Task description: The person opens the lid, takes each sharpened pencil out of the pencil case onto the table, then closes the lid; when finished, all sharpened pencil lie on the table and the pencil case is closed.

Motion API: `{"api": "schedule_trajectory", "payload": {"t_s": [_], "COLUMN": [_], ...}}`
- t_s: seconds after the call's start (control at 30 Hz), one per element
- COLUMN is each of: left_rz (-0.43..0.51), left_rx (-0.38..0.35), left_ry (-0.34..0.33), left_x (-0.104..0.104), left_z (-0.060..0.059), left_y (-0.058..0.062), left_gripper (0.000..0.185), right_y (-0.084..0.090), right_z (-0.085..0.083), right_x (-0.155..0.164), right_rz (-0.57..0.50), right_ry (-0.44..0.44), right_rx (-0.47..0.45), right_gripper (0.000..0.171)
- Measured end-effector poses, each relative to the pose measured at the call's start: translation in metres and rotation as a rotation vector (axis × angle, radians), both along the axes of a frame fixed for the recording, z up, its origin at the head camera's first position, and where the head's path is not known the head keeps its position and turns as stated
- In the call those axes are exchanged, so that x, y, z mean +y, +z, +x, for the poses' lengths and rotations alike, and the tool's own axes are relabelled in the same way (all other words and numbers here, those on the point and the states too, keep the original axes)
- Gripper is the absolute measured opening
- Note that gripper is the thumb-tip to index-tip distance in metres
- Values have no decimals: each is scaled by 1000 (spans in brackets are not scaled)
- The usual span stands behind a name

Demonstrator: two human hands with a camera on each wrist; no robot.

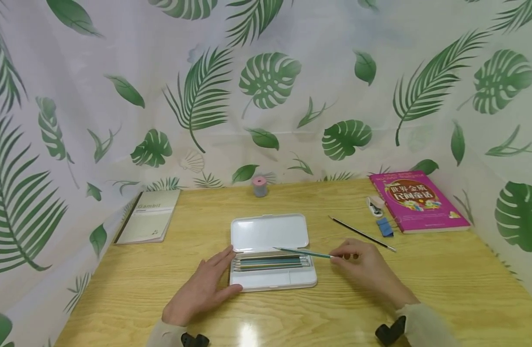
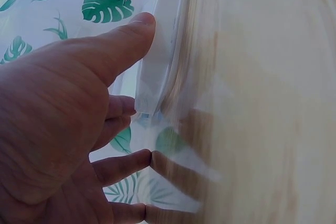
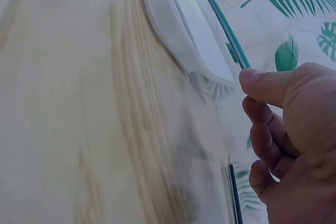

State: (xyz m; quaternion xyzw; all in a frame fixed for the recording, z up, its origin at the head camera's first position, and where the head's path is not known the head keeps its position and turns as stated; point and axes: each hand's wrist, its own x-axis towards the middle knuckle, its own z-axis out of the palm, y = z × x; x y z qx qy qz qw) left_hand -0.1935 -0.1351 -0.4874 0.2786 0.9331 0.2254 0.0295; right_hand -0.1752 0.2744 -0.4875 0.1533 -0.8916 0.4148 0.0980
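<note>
My L hand (image 1: 203, 289) lies flat, palm down, fingers straight and spread, thumb out to the side. My R hand (image 1: 363, 265) is curled, thumb and forefinger pinched together; both forearms angle in, sleeves at wrists.

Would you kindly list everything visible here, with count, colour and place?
pencil case: one, white, open, table centre
pencils in case: several, teal and grey, lying in the tray
teal pencil: one, held over the case
black pencil: one, right of the case
notebook: one, beige, far left
book: one, magenta, far right
blue clip: one, beside the book
small pot: one, grey with pink top, table's back edge
table: one, light wood
left hand: rests on the case's left edge
right hand: pinches the teal pencil
</note>
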Motion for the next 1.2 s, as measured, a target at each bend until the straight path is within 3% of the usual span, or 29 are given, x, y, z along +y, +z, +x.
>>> {"api": "schedule_trajectory", "payload": {"t_s": [0.2, 0.4, 0.57, 0.67, 1.2], "left_rz": [6, 9, 7, 12, 6], "left_rx": [6, 12, 18, 21, 22], "left_ry": [5, 3, 1, -4, -3], "left_x": [-2, -2, -2, -2, -1], "left_z": [1, 0, 0, 0, 1], "left_y": [-1, -1, -1, -1, -2], "left_gripper": [82, 82, 82, 82, 81], "right_y": [-2, -1, -5, -8, -18], "right_z": [6, 18, 19, 19, 18], "right_x": [26, 60, 82, 90, 97], "right_rz": [-3, 22, 128, 172, 260], "right_ry": [-77, -246, -361, -404, -394], "right_rx": [-14, -86, 48, 64, 13], "right_gripper": [10, 19, 11, 10, 9]}}
